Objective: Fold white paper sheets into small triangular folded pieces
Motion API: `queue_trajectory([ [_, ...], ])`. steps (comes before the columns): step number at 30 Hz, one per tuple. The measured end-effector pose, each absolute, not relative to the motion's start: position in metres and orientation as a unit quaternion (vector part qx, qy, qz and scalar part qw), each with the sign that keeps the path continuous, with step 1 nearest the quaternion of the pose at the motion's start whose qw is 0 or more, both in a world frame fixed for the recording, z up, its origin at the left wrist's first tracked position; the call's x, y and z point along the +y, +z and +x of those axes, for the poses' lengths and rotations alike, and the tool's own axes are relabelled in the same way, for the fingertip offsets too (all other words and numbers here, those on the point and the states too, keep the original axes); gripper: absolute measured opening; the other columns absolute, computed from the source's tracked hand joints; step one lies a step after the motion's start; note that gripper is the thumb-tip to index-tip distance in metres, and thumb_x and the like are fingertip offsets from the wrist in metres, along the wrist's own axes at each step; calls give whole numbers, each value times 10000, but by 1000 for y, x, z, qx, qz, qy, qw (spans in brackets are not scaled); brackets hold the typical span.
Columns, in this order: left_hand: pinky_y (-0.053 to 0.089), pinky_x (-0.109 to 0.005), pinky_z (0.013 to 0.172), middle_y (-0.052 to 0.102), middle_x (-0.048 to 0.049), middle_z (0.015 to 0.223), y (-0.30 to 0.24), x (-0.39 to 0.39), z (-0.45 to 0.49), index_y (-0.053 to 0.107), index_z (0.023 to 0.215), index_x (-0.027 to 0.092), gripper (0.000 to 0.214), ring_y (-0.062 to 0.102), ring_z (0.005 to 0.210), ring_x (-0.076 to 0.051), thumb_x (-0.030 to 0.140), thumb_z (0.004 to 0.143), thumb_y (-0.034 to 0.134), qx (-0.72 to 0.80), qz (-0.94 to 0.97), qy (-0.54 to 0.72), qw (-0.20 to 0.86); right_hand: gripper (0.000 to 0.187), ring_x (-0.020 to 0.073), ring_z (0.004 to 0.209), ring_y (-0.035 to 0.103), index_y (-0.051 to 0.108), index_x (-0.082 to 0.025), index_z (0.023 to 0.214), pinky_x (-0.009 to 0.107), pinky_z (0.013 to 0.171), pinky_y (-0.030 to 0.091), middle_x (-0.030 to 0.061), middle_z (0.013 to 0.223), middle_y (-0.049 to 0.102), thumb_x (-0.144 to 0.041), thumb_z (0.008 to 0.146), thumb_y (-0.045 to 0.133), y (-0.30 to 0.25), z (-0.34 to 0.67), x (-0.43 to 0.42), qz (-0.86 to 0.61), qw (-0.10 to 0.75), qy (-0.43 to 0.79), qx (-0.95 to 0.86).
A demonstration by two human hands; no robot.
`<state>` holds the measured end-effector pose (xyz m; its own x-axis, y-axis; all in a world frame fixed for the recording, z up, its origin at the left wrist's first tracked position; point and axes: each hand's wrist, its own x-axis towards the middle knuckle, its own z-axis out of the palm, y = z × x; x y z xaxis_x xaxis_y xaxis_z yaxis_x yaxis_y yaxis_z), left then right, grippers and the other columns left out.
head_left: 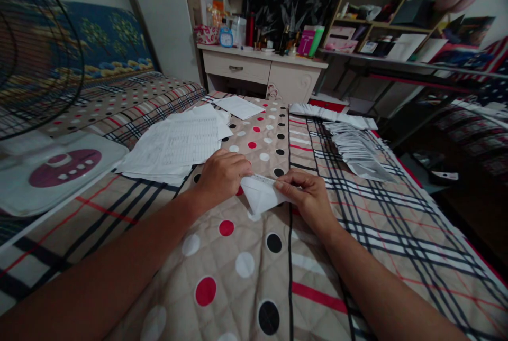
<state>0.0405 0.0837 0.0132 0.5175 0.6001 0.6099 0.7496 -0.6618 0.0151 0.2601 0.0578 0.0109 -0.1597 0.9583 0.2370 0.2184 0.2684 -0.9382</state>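
Observation:
A small white paper envelope (262, 196), its pointed flap towards me, is held just above the dotted bedspread (238, 298). My left hand (223, 176) grips its left end, fingers curled and pressed together. At the right end my right hand (305, 193) pinches the paper between thumb and fingers. Along the envelope's far edge a strip with dark print shows. Left of my left hand lies a pile of printed white sheets (174, 143). Further off, beyond both hands, rests a white sheet or packet (239, 107).
On the bed's right side lie a fanned row of white paper packets (353, 148) and another row (331, 113) behind it. A wire-caged fan (77, 66) with a white base (107, 145) stands close on the left. A dresser (238, 68) is beyond the bed.

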Motion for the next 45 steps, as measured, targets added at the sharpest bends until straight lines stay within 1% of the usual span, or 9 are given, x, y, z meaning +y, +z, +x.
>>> queue_trajectory([
  [7,383,-285,630,691,-39,706,3,90,34,649,714,173,238,594,639,-157,233,897,509,-426,-839,-336,34,236,102,489,472,724,-148,698,230,460,372,7,578,611,-377,654,759,9,269,69,-462,439,480,-602],
  [13,380,-229,560,699,-8,656,2,92,36,701,697,177,216,581,568,-107,277,862,604,-442,-810,-365,-129,288,85,446,441,718,-131,674,213,402,342,17,573,620,-410,631,774,8,279,74,-495,412,490,-587],
  [20,367,-216,496,620,17,559,3,91,42,682,650,158,247,516,520,-96,375,765,702,-494,-690,-460,-261,247,97,444,452,706,-145,658,219,400,355,6,544,601,-385,644,763,4,275,74,-503,459,457,-573],
  [24,494,-239,604,706,-26,783,3,87,59,668,828,156,320,632,672,-131,420,682,774,-458,-510,-568,-454,207,126,507,523,699,-159,679,240,463,432,17,607,634,-362,678,743,8,262,64,-513,521,431,-528],
  [26,536,-279,684,729,-61,888,3,83,69,671,887,150,386,668,746,-159,379,618,825,-426,-434,-561,-562,199,127,493,528,696,-162,693,247,466,440,17,607,639,-357,694,734,10,254,58,-512,542,427,-511],
  [28,546,-300,714,735,-76,899,5,79,76,680,876,135,404,675,743,-169,316,560,857,-403,-395,-538,-626,197,129,482,537,695,-164,715,251,464,444,20,613,647,-357,706,729,10,248,53,-507,552,434,-500],
  [34,537,-284,687,735,-52,806,6,66,87,696,807,129,386,660,685,-156,207,478,883,-437,-382,-529,-619,252,116,489,504,661,-157,690,227,450,378,8,573,595,-399,739,711,8,243,49,-480,495,472,-549],
  [41,472,-252,525,697,-13,664,3,75,78,688,739,147,331,615,558,-139,271,498,878,-476,-372,-523,-601,284,106,537,445,667,-144,673,231,485,342,0,587,553,-391,809,642,6,246,46,-427,389,480,-660],
  [45,425,-232,504,707,-25,712,-4,90,60,700,770,151,312,587,540,-110,369,593,835,-476,-381,-564,-557,268,126,571,490,686,-135,664,247,521,368,17,604,582,-351,812,628,8,245,42,-441,393,441,-675],
])
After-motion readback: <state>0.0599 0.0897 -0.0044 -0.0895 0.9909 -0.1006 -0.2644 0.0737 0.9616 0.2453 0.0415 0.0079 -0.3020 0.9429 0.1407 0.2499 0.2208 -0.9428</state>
